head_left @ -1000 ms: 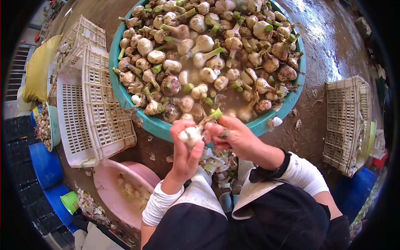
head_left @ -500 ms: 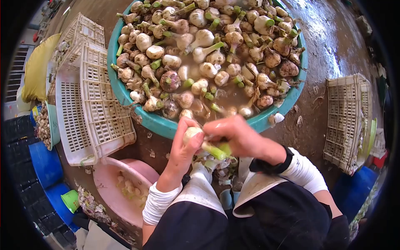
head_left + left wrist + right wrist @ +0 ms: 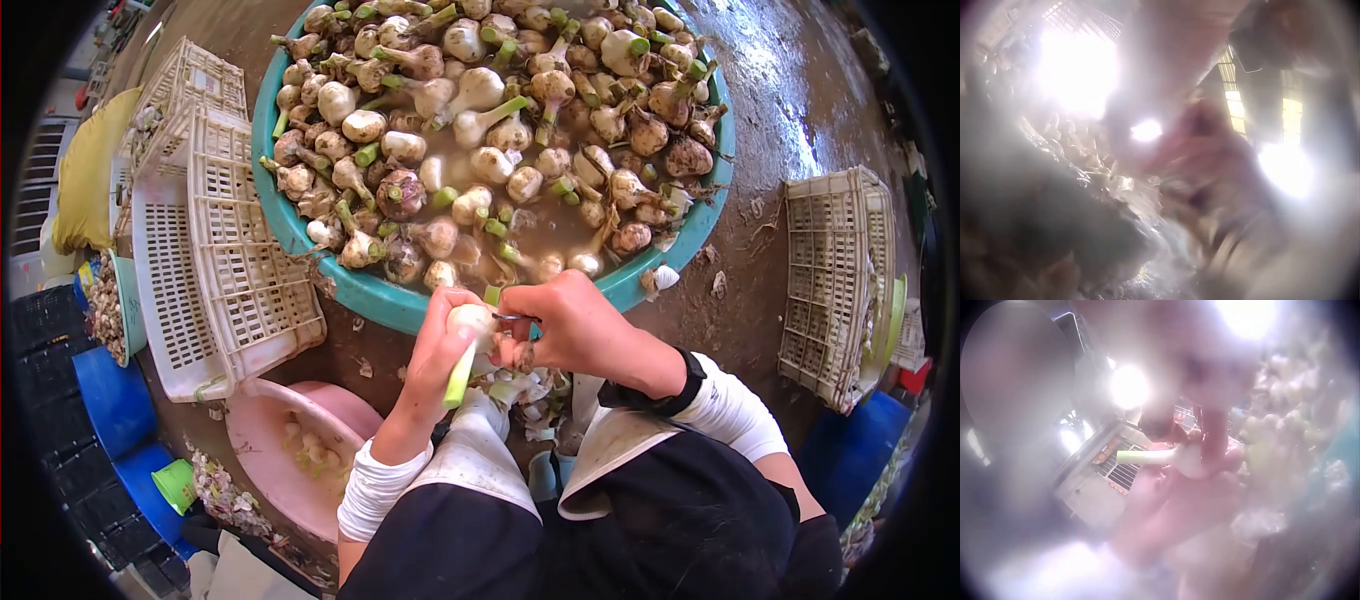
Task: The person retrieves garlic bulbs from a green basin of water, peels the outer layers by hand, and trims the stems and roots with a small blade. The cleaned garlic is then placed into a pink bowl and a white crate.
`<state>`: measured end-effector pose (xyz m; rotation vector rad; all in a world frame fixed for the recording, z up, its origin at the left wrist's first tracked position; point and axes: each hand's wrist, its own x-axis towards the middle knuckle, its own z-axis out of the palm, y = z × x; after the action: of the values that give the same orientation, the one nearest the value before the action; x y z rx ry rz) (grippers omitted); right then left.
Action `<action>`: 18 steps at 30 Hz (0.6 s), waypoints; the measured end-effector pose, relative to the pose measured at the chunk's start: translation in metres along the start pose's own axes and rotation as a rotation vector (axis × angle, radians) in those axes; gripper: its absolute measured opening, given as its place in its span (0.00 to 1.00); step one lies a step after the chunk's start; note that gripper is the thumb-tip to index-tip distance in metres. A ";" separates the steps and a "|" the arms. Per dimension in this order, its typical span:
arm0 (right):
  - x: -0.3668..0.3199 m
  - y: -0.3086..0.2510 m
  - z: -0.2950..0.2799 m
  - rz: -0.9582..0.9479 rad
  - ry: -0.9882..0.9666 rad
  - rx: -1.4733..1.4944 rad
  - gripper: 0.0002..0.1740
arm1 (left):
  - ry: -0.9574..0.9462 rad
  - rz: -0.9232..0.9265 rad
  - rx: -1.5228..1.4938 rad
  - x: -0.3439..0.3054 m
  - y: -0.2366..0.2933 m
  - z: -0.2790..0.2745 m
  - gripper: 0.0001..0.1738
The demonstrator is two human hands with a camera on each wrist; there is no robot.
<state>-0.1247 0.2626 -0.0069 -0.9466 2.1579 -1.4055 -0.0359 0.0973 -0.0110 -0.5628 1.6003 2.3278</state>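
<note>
My left hand (image 3: pixel 435 350) holds a pale, peeled-looking garlic bulb (image 3: pixel 470 320) at the near rim of the tub. The bulb's green-tipped stem (image 3: pixel 459 378) points down toward my lap; the right wrist view also shows this stem (image 3: pixel 1141 456). Close against the bulb's right side, my right hand (image 3: pixel 585 325) grips a small knife (image 3: pixel 512 317), mostly hidden by the fingers. A short green piece (image 3: pixel 492 295) shows between the hands. Glare and blur hide most of the left wrist view.
A green tub (image 3: pixel 380 303) of muddy water holds many unpeeled garlic bulbs. White plastic crates (image 3: pixel 255 300) stand left, another crate (image 3: pixel 835 290) right. A pink basin (image 3: pixel 240 425) with pale bulbs sits lower left. Peelings (image 3: pixel 540 400) lie between my boots.
The bulb has turned in my left hand: its stem pointed up right, then down right, and now points down left. My right hand swept over it and is back at its side.
</note>
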 end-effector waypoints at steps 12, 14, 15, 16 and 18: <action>0.012 0.031 -0.041 0.160 0.036 -0.001 0.08 | -0.112 -0.108 0.000 -0.001 -0.002 -0.016 0.25; 0.004 0.011 -0.034 0.188 -0.192 0.031 0.16 | -0.111 -0.145 -0.013 -0.003 0.000 -0.014 0.25; 0.002 0.007 -0.026 0.188 -0.217 0.110 0.18 | -0.106 -0.172 -0.031 -0.001 0.001 -0.012 0.26; 0.001 0.003 -0.021 0.188 -0.222 0.105 0.18 | -0.139 -0.205 -0.059 -0.002 0.003 -0.014 0.24; 0.000 -0.003 -0.010 0.147 -0.167 0.176 0.16 | -0.157 -0.134 0.134 -0.003 -0.007 -0.021 0.24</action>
<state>-0.1307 0.2680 0.0002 -0.7931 1.9062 -1.3684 -0.0270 0.0799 -0.0227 -0.4321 1.5807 2.0947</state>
